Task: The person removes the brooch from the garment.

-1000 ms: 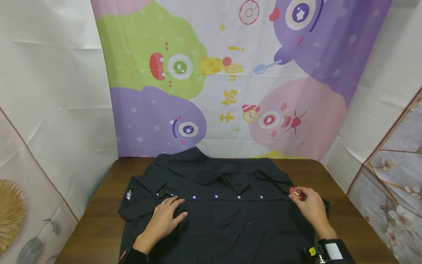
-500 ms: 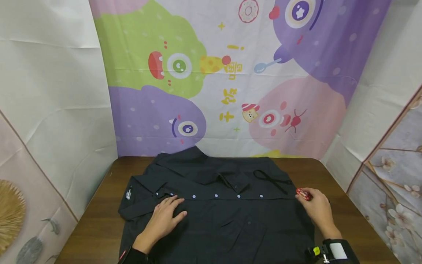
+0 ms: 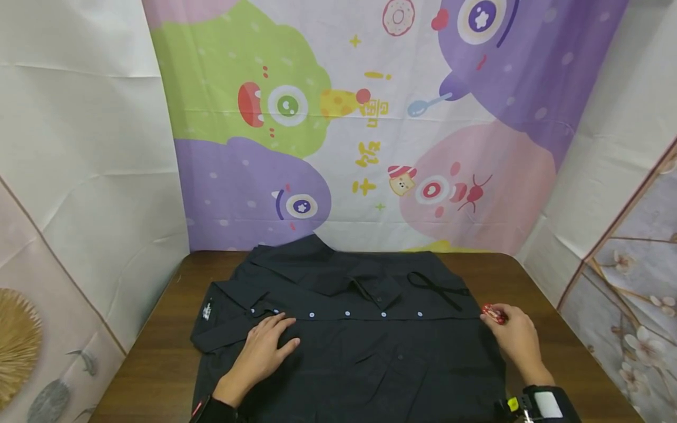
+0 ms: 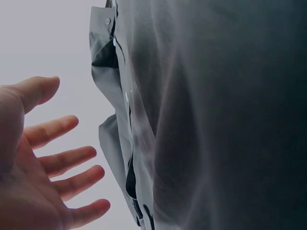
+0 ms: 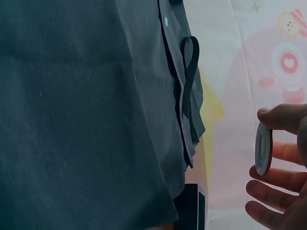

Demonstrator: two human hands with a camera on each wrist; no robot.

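A dark shirt (image 3: 349, 341) lies spread flat on the brown bench (image 3: 153, 364). The left hand (image 3: 262, 352) rests on the shirt, fingers straight, grip holding nothing. The right hand (image 3: 512, 338) sits at the shirt's right edge and pinches a small red disc (image 3: 493, 314) (round and flat).

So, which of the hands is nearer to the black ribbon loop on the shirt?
Right. The right hand, pinching a small red object, is just right of the ribbon loop. The left hand rests flat on the shirt, far to its left.
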